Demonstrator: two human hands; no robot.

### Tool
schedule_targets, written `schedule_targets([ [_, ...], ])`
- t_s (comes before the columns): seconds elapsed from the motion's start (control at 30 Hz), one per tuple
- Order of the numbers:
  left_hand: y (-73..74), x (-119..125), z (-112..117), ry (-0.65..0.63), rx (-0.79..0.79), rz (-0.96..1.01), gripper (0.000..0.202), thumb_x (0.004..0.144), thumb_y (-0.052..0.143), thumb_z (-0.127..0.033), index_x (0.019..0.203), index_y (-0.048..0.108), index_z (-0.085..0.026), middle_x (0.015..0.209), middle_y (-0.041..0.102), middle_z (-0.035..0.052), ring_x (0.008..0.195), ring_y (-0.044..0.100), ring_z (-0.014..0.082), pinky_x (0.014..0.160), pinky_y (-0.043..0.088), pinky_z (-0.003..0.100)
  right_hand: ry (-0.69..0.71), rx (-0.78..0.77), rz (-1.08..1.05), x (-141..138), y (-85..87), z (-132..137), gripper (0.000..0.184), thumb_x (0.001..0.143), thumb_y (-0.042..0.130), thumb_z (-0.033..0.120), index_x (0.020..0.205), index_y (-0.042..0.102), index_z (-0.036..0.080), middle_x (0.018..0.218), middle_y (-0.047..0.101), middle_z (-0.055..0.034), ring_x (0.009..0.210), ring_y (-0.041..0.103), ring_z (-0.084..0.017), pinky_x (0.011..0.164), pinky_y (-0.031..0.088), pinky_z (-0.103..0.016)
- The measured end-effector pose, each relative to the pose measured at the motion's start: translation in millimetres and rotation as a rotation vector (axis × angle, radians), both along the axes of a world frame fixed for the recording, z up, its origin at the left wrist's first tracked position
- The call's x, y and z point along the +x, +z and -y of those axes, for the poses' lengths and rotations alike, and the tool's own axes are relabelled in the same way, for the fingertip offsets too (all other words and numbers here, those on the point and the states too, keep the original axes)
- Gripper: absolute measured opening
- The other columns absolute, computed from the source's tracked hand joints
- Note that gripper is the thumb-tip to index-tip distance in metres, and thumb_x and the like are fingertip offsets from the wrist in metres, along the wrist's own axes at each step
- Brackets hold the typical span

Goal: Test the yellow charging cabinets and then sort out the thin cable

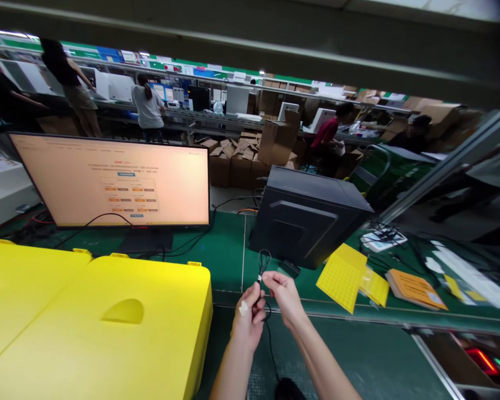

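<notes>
My left hand (250,314) is closed around a thin black cable (264,260), whose looped end sticks up above the fingers. A small white tie or label shows on the cable just above the left thumb. My right hand (284,293) pinches at that same spot, thumb and forefinger together beside the white piece. From the left hand the cable hangs down toward the bottom of the view. A pale tape or plaster sits on the left hand near the thumb. Behind both hands stands a black computer tower (300,222) on the green bench.
Yellow cases (108,311) fill the left front. Behind them a monitor (120,183) shows a web page. Yellow sheets (344,278), an orange booklet stack (416,289) and tangled cables lie on the right. Several people work at benches beyond, near cardboard boxes (241,164).
</notes>
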State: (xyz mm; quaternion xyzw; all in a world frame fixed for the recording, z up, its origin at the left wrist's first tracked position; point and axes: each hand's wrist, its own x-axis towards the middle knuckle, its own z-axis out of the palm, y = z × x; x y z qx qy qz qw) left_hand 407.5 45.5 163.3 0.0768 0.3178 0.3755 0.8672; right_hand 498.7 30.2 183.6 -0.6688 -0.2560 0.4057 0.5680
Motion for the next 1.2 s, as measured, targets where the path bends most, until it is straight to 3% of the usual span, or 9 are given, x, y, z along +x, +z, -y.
schedule_targets([
  [0.13,9.7,-6,-3,-0.157,-0.114,0.135,0.014,0.084,0.06,-0.016,0.073,0.058,-0.008,0.062,0.043,-0.0022,0.035,0.024,-0.003,0.026,0.014,0.008,0.014,-0.011,0.034,2,-22.2,-4,0.026,0.069,0.058,0.044,0.061,0.056,0.018,0.054,0.053,0.0015,0.049,0.046,-0.012,0.048,0.037,-0.025],
  [0.33,29.1,-12,-13,-0.225,-0.088,0.229,0.016,0.091,0.05,-0.019,0.089,0.061,-0.008,0.065,0.04,-0.0023,0.036,0.026,-0.0036,0.027,0.015,0.006,-0.093,0.053,0.199,28,-41.6,5,0.038,0.064,0.065,0.056,0.068,0.061,0.018,0.071,0.063,-0.0038,0.072,0.056,-0.019,0.075,0.044,-0.035],
  [0.43,25.7,-9,-13,-0.202,-0.023,0.184,0.014,0.083,0.062,-0.019,0.092,0.061,-0.008,0.068,0.045,-0.0014,0.039,0.03,-0.0025,0.028,0.017,0.006,-0.086,0.081,0.219,31,-34.1,19,0.04,0.064,0.065,0.057,0.072,0.065,0.017,0.078,0.067,-0.0072,0.079,0.059,-0.024,0.08,0.044,-0.038],
  [0.53,15.8,-6,-8,-0.159,0.053,0.116,0.029,0.071,0.074,-0.021,0.094,0.061,-0.009,0.068,0.047,-0.002,0.041,0.03,-0.0022,0.029,0.018,0.007,-0.069,0.11,0.232,25,-22.5,30,0.037,0.069,0.064,0.053,0.08,0.067,0.017,0.087,0.069,-0.0085,0.085,0.061,-0.025,0.082,0.046,-0.038],
  [0.67,8.1,-6,-4,-0.165,0.112,0.062,0.04,0.059,0.082,-0.028,0.087,0.059,-0.012,0.064,0.047,-0.0039,0.041,0.026,-0.0017,0.031,0.016,0.008,-0.023,0.157,0.301,15,-7.0,34,0.033,0.075,0.061,0.047,0.091,0.065,0.019,0.092,0.067,-0.0078,0.083,0.06,-0.022,0.072,0.049,-0.033],
  [0.8,11.6,-7,-3,-0.138,0.218,-0.037,0.041,0.058,0.081,-0.035,0.08,0.054,-0.015,0.062,0.05,-0.0046,0.04,0.026,-0.0007,0.033,0.015,0.009,0.054,0.188,0.481,12,9.5,30,0.022,0.079,0.06,0.04,0.088,0.066,0.021,0.087,0.064,-0.0052,0.076,0.058,-0.019,0.061,0.044,-0.028],
  [0.97,16.3,-7,-4,-0.099,0.375,-0.226,0.042,0.059,0.079,-0.041,0.082,0.056,-0.014,0.059,0.054,-0.0028,0.039,0.029,0.0002,0.035,0.012,0.011,0.146,0.202,0.686,17,21.9,26,0.012,0.079,0.061,0.032,0.082,0.068,0.024,0.083,0.063,-0.0041,0.079,0.056,-0.02,0.073,0.042,-0.032],
  [1.07,13.1,-5,-8,-0.09,0.43,-0.313,0.044,0.058,0.079,-0.045,0.081,0.058,-0.013,0.056,0.055,-0.002,0.037,0.028,0.0004,0.035,0.011,0.012,0.172,0.196,0.722,22,23.7,24,0.011,0.079,0.061,0.032,0.078,0.067,0.023,0.081,0.064,-0.0048,0.08,0.055,-0.021,0.075,0.041,-0.033],
  [1.2,6.5,-4,-18,-0.091,0.485,-0.388,0.05,0.05,0.081,-0.049,0.076,0.06,-0.012,0.053,0.056,-0.0007,0.034,0.03,0.0014,0.033,0.014,0.013,0.242,0.185,0.681,29,25.8,16,0.01,0.077,0.062,0.028,0.071,0.065,0.021,0.072,0.062,-0.0022,0.068,0.054,-0.017,0.065,0.041,-0.029],
])
